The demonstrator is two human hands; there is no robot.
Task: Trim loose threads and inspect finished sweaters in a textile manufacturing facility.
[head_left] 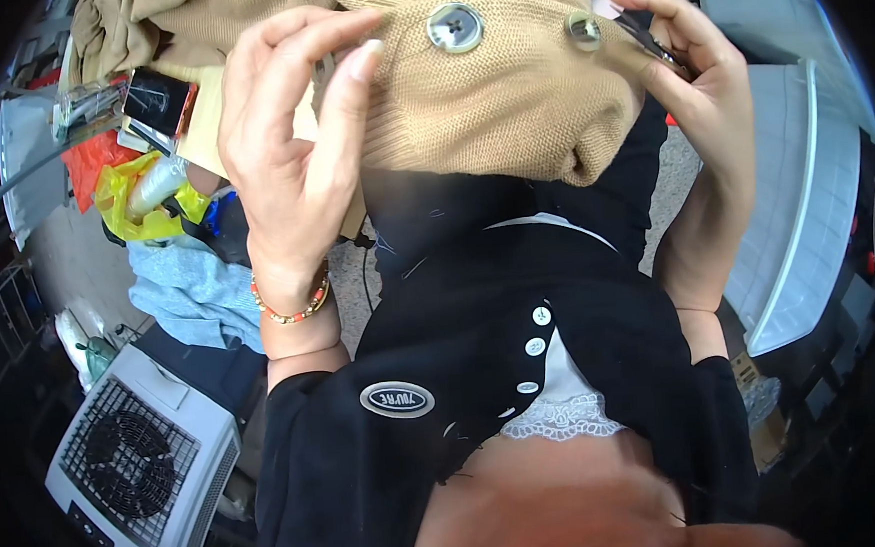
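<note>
A tan knitted cardigan (496, 89) lies over my lap, its ribbed band carrying a large marbled button (455, 28) and a second button (584, 31) to the right. My left hand (294, 132) is at the band's left part, thumb and forefinger curved toward each other with a gap between the tips. At the garment's right edge, my right hand (701, 77) is closed around a slim dark tool (652, 45) that looks like thread snips. Its thumb rests against the knit. The tool's far end is partly hidden by fingers and fabric.
More tan knitwear (182, 28) is heaped at the far left. Beside it are a black box-like item (159, 102), a yellow plastic bag (117, 198) and blue-grey cloth (188, 284). A white fan unit (148, 462) stands lower left; a pale plastic bin (794, 202) is at right.
</note>
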